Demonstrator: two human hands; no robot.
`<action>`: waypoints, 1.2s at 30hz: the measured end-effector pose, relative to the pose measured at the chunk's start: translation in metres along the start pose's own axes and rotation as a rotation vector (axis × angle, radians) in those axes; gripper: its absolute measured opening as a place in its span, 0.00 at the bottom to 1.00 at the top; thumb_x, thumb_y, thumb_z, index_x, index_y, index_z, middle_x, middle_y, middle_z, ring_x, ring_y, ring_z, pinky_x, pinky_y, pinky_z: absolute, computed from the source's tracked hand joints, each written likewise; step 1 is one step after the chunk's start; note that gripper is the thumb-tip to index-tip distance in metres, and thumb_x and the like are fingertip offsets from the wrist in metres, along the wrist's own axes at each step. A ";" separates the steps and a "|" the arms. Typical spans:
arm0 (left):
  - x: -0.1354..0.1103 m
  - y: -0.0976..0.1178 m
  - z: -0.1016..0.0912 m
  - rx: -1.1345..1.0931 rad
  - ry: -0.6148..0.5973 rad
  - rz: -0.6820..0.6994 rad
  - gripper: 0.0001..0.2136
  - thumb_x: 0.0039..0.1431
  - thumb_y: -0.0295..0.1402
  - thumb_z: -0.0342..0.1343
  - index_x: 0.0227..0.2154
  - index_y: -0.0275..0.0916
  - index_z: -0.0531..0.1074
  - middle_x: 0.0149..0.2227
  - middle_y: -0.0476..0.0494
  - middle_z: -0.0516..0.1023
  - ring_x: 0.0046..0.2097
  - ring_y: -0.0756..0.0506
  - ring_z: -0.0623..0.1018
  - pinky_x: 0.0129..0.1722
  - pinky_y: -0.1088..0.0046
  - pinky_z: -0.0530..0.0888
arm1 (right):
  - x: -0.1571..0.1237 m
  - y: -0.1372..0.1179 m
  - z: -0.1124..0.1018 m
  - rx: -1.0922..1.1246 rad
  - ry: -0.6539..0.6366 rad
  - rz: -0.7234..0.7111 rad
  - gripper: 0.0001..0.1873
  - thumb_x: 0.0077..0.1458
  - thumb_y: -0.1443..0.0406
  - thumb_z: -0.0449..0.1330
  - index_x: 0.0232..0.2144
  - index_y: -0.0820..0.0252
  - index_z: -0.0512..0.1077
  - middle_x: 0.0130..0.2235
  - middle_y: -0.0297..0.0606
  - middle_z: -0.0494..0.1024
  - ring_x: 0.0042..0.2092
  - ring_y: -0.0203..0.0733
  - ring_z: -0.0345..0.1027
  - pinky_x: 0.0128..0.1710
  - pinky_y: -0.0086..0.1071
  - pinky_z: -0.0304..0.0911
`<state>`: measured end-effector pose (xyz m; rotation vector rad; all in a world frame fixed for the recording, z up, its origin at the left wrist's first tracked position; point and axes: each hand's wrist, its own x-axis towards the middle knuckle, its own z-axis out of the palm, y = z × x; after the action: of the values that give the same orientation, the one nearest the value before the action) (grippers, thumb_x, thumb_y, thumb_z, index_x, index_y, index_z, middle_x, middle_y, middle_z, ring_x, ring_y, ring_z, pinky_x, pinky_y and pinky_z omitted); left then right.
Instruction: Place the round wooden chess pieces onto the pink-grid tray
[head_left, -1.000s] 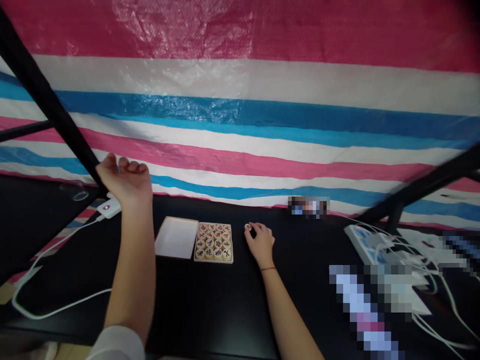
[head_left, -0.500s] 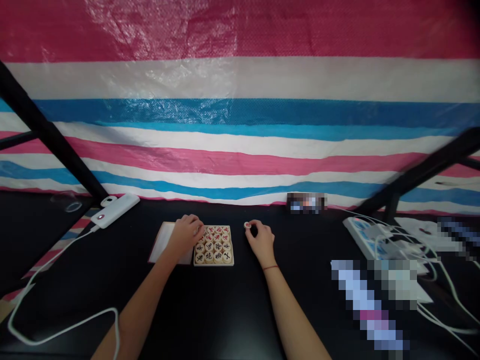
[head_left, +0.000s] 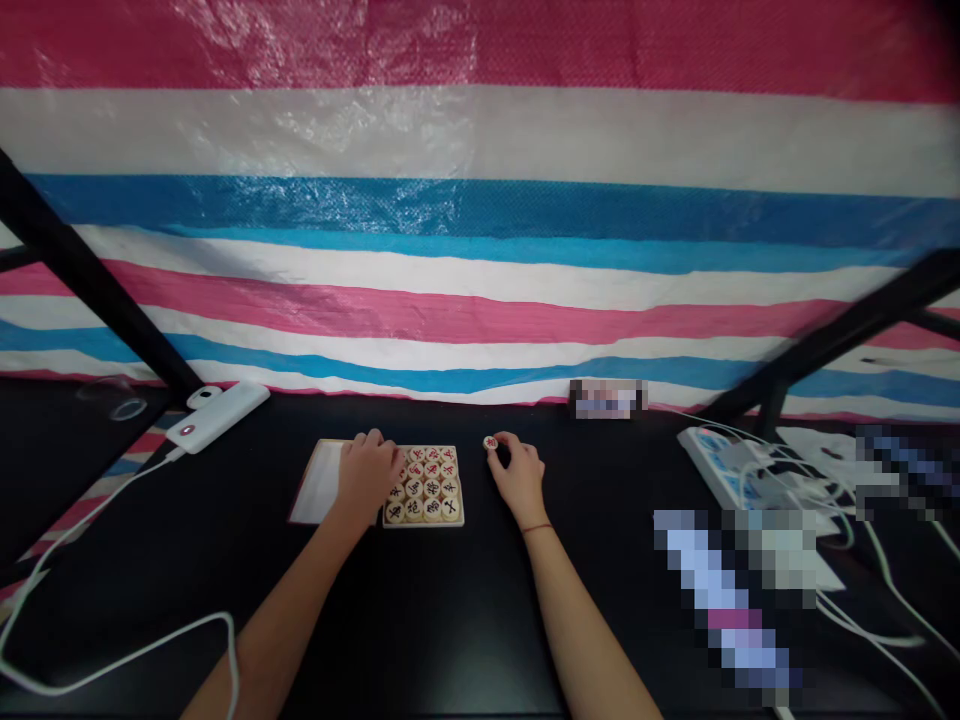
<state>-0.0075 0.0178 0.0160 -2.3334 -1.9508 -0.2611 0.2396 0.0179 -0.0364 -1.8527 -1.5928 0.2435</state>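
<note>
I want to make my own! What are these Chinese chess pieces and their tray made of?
The Chinese chess pieces look like smooth pale wood, with painted or carved red and black characters. The tray seems light wood too, but that's hard to tell.

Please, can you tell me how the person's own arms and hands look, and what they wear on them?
The left forearm and right forearm are bare, with no sleeve in view. The left hand and right hand wear no gloves. A thin red cord circles the right wrist; the left wrist shows no band. No ring or watch is visible.
</note>
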 end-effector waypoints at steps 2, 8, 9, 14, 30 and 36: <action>0.000 0.003 -0.001 0.010 -0.011 -0.013 0.17 0.64 0.38 0.45 0.31 0.38 0.78 0.35 0.37 0.74 0.41 0.38 0.73 0.38 0.63 0.66 | -0.002 -0.005 -0.002 0.035 0.062 -0.053 0.15 0.58 0.60 0.53 0.44 0.58 0.71 0.44 0.44 0.76 0.47 0.50 0.64 0.44 0.40 0.56; -0.001 0.007 -0.006 0.014 -0.065 -0.011 0.16 0.65 0.35 0.43 0.34 0.36 0.76 0.36 0.37 0.74 0.41 0.39 0.74 0.36 0.65 0.66 | -0.019 -0.035 0.000 0.177 -0.061 -0.207 0.13 0.60 0.62 0.51 0.41 0.60 0.73 0.34 0.40 0.77 0.37 0.44 0.68 0.40 0.35 0.59; -0.001 0.008 -0.007 0.024 -0.063 -0.017 0.17 0.65 0.35 0.43 0.33 0.36 0.76 0.36 0.37 0.75 0.41 0.38 0.74 0.37 0.65 0.66 | -0.022 -0.039 0.002 0.190 -0.102 -0.209 0.13 0.60 0.62 0.51 0.40 0.59 0.73 0.33 0.39 0.77 0.37 0.43 0.68 0.40 0.34 0.59; -0.004 0.014 -0.008 0.041 -0.041 -0.059 0.19 0.66 0.35 0.40 0.31 0.36 0.77 0.34 0.37 0.75 0.40 0.37 0.75 0.37 0.61 0.65 | -0.026 -0.044 0.008 0.209 -0.152 -0.194 0.12 0.61 0.61 0.51 0.38 0.58 0.73 0.34 0.37 0.77 0.37 0.42 0.69 0.41 0.33 0.58; -0.006 0.009 0.003 -0.018 -0.004 -0.070 0.15 0.64 0.35 0.44 0.32 0.36 0.75 0.35 0.39 0.75 0.41 0.39 0.74 0.38 0.64 0.63 | -0.025 -0.040 0.007 0.270 -0.155 -0.209 0.12 0.61 0.60 0.52 0.38 0.58 0.74 0.32 0.37 0.76 0.36 0.42 0.68 0.39 0.32 0.58; -0.004 0.000 0.008 -0.096 0.083 0.002 0.09 0.61 0.33 0.49 0.32 0.39 0.74 0.35 0.43 0.76 0.40 0.40 0.74 0.38 0.64 0.63 | -0.024 -0.040 0.007 0.290 -0.138 -0.220 0.12 0.61 0.61 0.53 0.37 0.58 0.75 0.32 0.37 0.76 0.35 0.42 0.68 0.37 0.32 0.59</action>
<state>-0.0075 0.0154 0.0069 -2.3407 -1.9385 -0.4539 0.1973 -0.0008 -0.0250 -1.4553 -1.7363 0.4843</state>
